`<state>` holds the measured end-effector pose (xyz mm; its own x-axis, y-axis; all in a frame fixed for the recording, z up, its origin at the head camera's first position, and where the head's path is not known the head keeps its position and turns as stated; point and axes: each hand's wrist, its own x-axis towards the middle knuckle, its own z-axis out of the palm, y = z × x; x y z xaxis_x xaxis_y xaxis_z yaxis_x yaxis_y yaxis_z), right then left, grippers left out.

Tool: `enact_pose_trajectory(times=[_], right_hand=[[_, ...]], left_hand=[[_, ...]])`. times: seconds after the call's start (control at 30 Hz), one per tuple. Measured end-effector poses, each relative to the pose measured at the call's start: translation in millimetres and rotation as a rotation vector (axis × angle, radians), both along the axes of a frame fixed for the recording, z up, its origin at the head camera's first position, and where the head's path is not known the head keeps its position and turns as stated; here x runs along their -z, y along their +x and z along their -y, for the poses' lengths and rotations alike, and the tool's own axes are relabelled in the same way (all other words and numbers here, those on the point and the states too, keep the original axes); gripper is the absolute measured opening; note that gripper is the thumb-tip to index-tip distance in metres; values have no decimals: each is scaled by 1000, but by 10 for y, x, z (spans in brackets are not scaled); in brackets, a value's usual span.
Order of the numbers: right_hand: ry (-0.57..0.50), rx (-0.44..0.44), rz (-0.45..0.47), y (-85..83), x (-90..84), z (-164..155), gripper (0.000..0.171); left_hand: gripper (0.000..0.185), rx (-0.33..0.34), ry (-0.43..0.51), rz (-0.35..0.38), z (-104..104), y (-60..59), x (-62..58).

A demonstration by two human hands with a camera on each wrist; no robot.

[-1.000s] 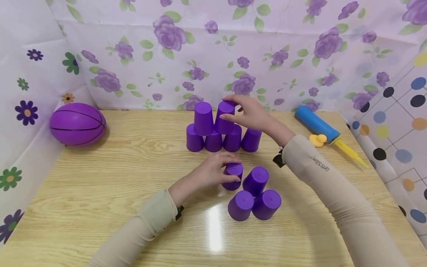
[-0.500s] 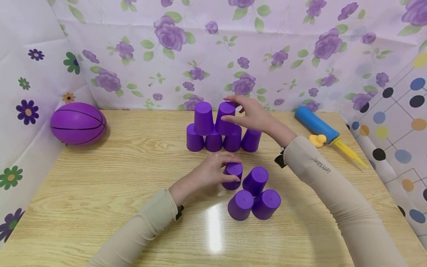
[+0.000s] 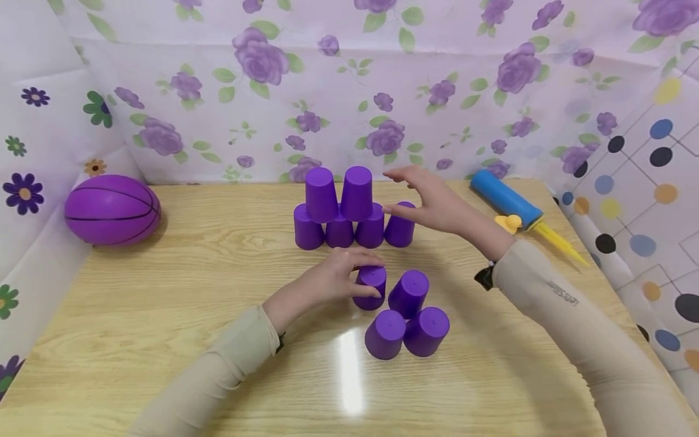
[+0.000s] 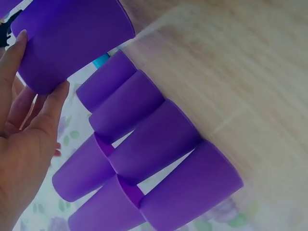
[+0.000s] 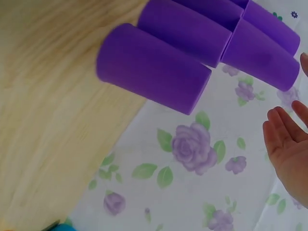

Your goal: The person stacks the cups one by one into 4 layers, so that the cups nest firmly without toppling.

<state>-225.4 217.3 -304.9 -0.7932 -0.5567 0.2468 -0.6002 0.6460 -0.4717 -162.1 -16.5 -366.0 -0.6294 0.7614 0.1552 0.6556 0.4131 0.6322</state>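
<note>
Gripping one upturned purple cup (image 3: 371, 285) at the centre of the frame, the left hand (image 3: 333, 280) curls its fingers round it on the worktop (image 3: 164, 303), beside three more loose cups (image 3: 406, 318). The right hand (image 3: 437, 203), fingers straight and holding nothing, hovers just right of the cup stack (image 3: 349, 209). A purple ball (image 3: 111, 209) sits at far left.

Left hand (image 4: 21, 144) cut off by the wrist view's edge, thumb perhaps behind the cup (image 4: 72, 38).
</note>
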Motion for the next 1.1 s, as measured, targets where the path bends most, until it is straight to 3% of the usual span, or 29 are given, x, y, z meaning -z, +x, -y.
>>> enact_pose_trajectory(times=[0.23,0.4,0.57,0.83,1.1], right_hand=[[-31,-71,-67,315,95,-132,58],[-33,-123,-39,513,181,-163,55],[-38,-137,15,724,239,-224,51],[-202,-67,73,907,373,-250,58],[-74,-123,188,1019,525,-228,56]], left_hand=[[52,61,-119,-65,24,-12,-44],[55,67,-130,-72,49,3,-83],[57,58,-58,-89,50,36,-201],[54,-67,142,-146,86,19,-593],[51,-83,283,-214,101,-22,-796]])
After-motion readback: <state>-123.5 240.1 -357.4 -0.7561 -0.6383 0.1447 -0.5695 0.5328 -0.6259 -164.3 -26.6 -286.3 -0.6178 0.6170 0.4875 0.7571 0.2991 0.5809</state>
